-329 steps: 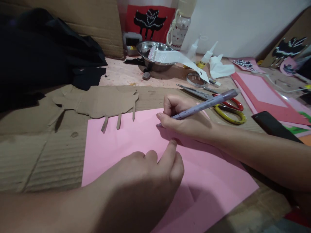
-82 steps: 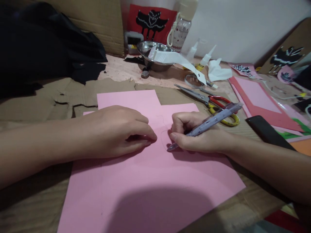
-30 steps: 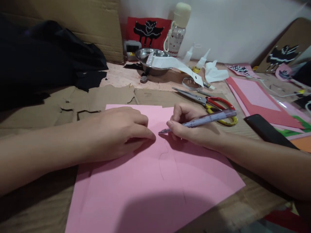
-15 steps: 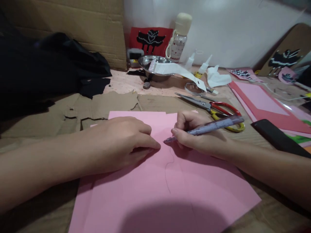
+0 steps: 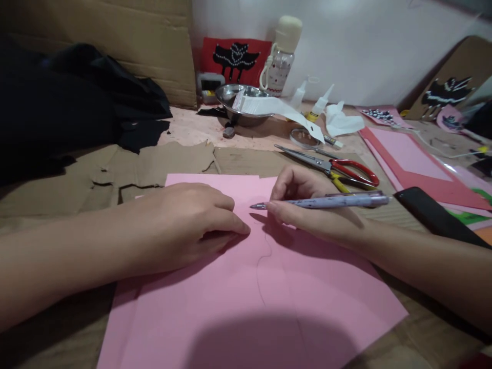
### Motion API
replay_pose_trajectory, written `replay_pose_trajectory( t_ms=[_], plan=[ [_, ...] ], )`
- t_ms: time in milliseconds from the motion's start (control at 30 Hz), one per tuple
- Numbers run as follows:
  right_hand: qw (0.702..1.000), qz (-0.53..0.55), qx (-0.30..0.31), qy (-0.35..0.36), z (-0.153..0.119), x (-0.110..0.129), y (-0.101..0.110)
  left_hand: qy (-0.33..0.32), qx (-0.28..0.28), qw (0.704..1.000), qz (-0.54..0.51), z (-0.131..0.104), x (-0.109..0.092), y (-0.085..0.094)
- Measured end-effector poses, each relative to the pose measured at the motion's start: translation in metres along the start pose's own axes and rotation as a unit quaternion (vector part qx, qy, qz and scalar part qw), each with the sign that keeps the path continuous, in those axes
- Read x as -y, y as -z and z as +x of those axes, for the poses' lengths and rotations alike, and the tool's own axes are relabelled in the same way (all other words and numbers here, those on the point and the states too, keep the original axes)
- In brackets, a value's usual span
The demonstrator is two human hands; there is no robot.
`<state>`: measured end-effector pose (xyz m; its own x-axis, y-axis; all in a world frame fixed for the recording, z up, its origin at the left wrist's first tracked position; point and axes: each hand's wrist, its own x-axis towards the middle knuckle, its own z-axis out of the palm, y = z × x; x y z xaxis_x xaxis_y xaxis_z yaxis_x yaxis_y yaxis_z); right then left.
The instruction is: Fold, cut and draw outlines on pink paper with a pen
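Pink paper [image 5: 230, 312] lies in front of me, with a thin wavy pen line running down its middle. My left hand [image 5: 192, 215] rests flat on the paper's left part, index finger stretched out and the other fingers partly hidden; it holds nothing. In my right hand [image 5: 295, 200] is a pale purple pen [image 5: 330, 200], pinched between thumb and fingers. The pen's tip points left and looks slightly raised over the paper, just above the drawn line's upper end and close to my left index finger.
Scissors [image 5: 326, 165] with red and yellow handles lie beyond my right hand. Behind them are a metal bowl [image 5: 246, 105], glue bottles [image 5: 320, 105] and a drink bottle [image 5: 282, 56]. Black material [image 5: 77, 113] is heaped left; a black phone-like object [image 5: 434, 212] and coloured sheets [image 5: 415, 159] lie right.
The pen has lifted and swung flatter, its tip moving up and left. A short curve now shows at the line's top. My left hand stays on the paper; the view shifted slightly.
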<state>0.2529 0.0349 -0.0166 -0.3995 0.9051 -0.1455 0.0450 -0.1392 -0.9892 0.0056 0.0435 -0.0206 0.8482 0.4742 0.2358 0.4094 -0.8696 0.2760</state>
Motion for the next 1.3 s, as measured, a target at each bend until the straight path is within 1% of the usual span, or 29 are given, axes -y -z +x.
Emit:
replay_pose_trajectory(
  t_ms=[100,167,267,367,600,833,1067,1300],
  plan=[
    [0.997,-0.050,0.034,0.046,0.001,0.002,0.002,0.014,0.009,1.000,-0.013,0.002,-0.001,0.003],
    [0.994,-0.075,0.041,0.062,0.001,0.003,0.003,0.026,0.023,0.999,-0.024,0.003,-0.001,0.005],
    [0.992,-0.102,0.040,0.060,0.002,0.004,0.005,0.035,0.038,0.998,-0.033,0.003,-0.002,0.008],
    [0.991,-0.115,0.035,0.056,0.001,0.003,0.005,0.036,0.036,0.998,-0.033,0.002,-0.004,0.010],
    [0.991,-0.123,0.026,0.052,0.002,0.002,0.004,0.026,0.030,0.999,-0.030,0.002,-0.002,0.010],
    [0.991,-0.116,0.038,0.052,0.003,0.000,0.006,0.027,0.031,0.999,-0.027,0.003,-0.001,0.006],
    [0.992,-0.112,0.016,0.055,0.004,-0.001,0.004,0.034,0.039,0.998,-0.029,0.002,-0.003,0.009],
    [0.997,-0.055,0.027,0.045,0.004,-0.004,0.002,0.023,0.035,0.999,-0.028,0.003,-0.002,0.009]
  ],
)
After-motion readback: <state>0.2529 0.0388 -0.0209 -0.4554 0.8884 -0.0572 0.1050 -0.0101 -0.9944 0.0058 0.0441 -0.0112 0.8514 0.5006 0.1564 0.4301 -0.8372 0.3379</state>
